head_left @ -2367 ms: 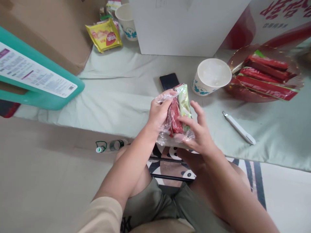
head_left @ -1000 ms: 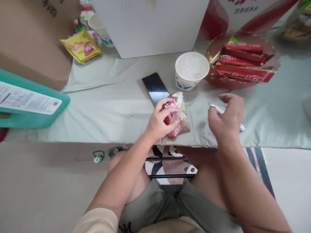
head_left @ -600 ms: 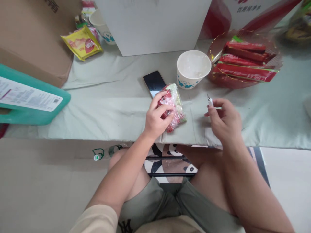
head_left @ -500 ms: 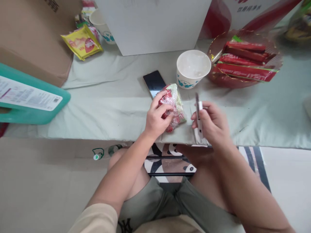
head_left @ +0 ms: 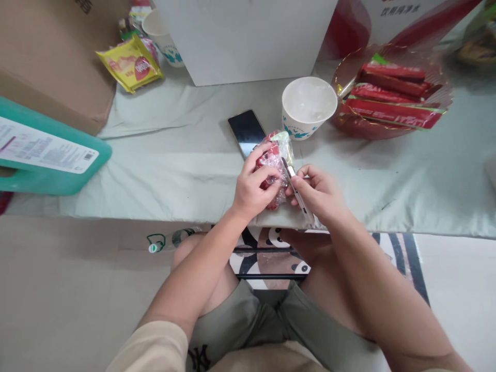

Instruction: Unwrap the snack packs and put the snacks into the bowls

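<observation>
My left hand is closed on a clear plastic-wrapped package with red and pale green contents, which I cannot name exactly. The package rests at the table's near edge. In my right hand is a slim utility knife, its dark blade pointing up and left against the right side of the wrapping. Whether the blade has pierced the plastic I cannot tell. A black phone lies just behind the package, its lower corner covered by it. Right behind my hands stands a white paper cup with teal leaf prints.
A clear gold-rimmed bowl of red snack packets sits at the right. At the back stands a white box. To the left are a yellow packet, another paper cup, a cardboard box and a green jug.
My right hand has moved left with the knife, bringing the blade from beside the package to its wrapping. The knife now tilts left. My left hand keeps its hold.
</observation>
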`<act>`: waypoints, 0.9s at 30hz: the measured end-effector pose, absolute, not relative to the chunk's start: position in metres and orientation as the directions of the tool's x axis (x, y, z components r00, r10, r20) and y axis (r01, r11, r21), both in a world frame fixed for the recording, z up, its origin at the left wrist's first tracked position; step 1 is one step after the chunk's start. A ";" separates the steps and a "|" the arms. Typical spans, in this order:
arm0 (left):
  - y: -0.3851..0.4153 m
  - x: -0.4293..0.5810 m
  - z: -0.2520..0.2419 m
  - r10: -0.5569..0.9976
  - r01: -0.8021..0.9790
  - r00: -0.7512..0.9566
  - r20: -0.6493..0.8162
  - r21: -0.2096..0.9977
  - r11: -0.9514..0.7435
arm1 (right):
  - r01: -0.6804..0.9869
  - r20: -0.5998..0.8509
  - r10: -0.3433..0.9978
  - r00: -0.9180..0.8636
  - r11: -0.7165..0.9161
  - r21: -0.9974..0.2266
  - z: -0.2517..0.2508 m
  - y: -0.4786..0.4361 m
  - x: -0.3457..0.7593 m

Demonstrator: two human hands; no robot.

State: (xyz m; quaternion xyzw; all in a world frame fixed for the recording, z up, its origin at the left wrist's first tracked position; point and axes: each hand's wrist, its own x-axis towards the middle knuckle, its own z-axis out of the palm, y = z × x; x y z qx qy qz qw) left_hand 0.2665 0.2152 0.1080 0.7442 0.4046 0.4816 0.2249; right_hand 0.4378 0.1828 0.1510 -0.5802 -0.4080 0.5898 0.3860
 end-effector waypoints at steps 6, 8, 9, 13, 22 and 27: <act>0.219 0.263 0.113 0.872 0.393 0.104 0.478 0.786 -0.478 | 0.060 -0.444 0.888 -0.119 -0.440 -0.896 0.154 0.173 0.439; 0.221 0.259 0.114 0.863 0.410 0.050 0.502 0.778 -0.476 | 0.099 -0.456 0.876 -0.155 -0.445 -0.890 0.154 0.172 0.439; 0.223 0.257 0.114 0.859 0.426 0.018 0.512 0.773 -0.470 | 0.127 -0.456 0.874 -0.167 -0.439 -0.889 0.153 0.171 0.438; 0.233 0.245 0.110 0.859 0.474 -0.161 0.485 0.802 -0.364 | 0.296 -0.426 0.887 -0.178 -0.364 -0.883 0.149 0.167 0.437; 0.232 0.242 0.102 0.868 0.418 -0.296 0.399 0.871 -0.258 | 0.795 0.026 0.973 0.230 -0.173 -0.581 0.138 0.180 0.468; 0.197 0.274 0.107 0.847 0.497 -0.055 0.529 0.750 -0.436 | 0.892 0.303 0.903 0.305 -0.159 -0.423 0.131 0.188 0.481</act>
